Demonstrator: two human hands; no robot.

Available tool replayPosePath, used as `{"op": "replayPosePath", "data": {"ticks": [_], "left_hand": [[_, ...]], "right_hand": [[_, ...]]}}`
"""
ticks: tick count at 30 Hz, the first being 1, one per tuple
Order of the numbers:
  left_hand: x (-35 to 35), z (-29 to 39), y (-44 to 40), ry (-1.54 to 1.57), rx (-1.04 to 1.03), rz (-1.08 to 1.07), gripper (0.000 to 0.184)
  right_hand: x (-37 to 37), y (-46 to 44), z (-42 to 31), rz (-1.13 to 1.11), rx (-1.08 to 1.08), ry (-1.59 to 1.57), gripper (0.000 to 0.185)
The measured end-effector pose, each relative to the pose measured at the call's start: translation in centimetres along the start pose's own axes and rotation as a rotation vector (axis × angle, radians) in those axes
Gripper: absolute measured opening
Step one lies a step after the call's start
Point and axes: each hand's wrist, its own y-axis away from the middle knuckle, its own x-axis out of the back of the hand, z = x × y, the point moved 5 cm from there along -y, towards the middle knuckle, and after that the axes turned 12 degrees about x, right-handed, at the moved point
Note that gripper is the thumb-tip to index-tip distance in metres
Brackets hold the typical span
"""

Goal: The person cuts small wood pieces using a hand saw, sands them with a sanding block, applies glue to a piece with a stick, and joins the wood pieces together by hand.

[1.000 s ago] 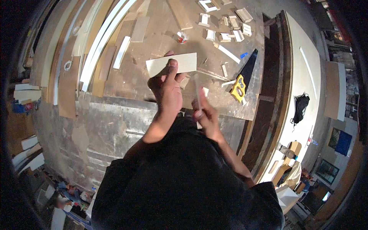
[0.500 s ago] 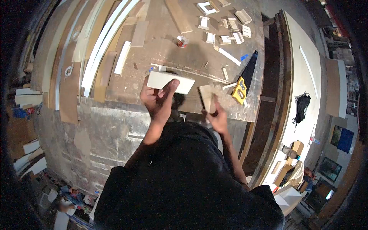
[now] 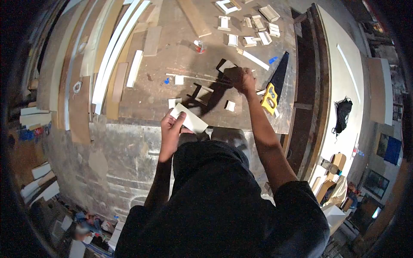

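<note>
My left hand point(image 3: 171, 129) is closed on a pale rectangular wooden board point(image 3: 191, 119) near the table's front edge, thumb lying on its face. Farther out over the table, my right hand point(image 3: 246, 81) grips a small wooden board point(image 3: 233, 75), seen in shadow. Between the hands a small box-like wooden piece point(image 3: 203, 94) sits on the tabletop. Small wood blocks lie nearby: one block point(image 3: 230, 105) to its right, another block point(image 3: 179, 80) behind. A handsaw point(image 3: 270, 98) with a yellow handle and dark blade lies right of my right hand.
Several small wooden assemblies point(image 3: 258, 26) are grouped at the back right of the table point(image 3: 142, 103). Long boards point(image 3: 105, 56) line the left side. A red-and-white container point(image 3: 199, 46) stands near the middle back. A pale side bench point(image 3: 344, 81) holds black string point(image 3: 342, 115).
My right hand has reached forward over the table with its small board. My left hand has come lower and nearer to me, its board now tilted. Pieces between the hands are now uncovered.
</note>
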Motion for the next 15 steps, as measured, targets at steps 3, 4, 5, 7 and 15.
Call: {"op": "replayPosePath", "data": {"ticks": [3, 4, 5, 7, 15], "left_hand": [[-0.3, -0.5, 0.6, 0.007, 0.014, 0.043, 0.021], [-0.4, -1.0, 0.6, -0.025, 0.015, 0.039, 0.020], [-0.7, -1.5, 0.7, -0.056, 0.017, 0.033, 0.019], [-1.9, -2.3, 0.8, 0.002, 0.049, 0.041, 0.017], [-9.5, -4.4, -0.8, 0.044, 0.014, -0.019, 0.013]], "right_hand": [[-0.3, -0.4, 0.8, -0.026, 0.060, 0.030, 0.078], [-0.5, -0.5, 1.1, -0.039, 0.091, 0.078, 0.079], [-0.7, -0.6, 1.5, -0.042, 0.090, 0.076, 0.079], [-0.6, -0.7, 1.5, 0.084, 0.193, 0.067, 0.077], [9.1, 16.5, 9.8, 0.548, -0.444, -0.171, 0.053]]}}
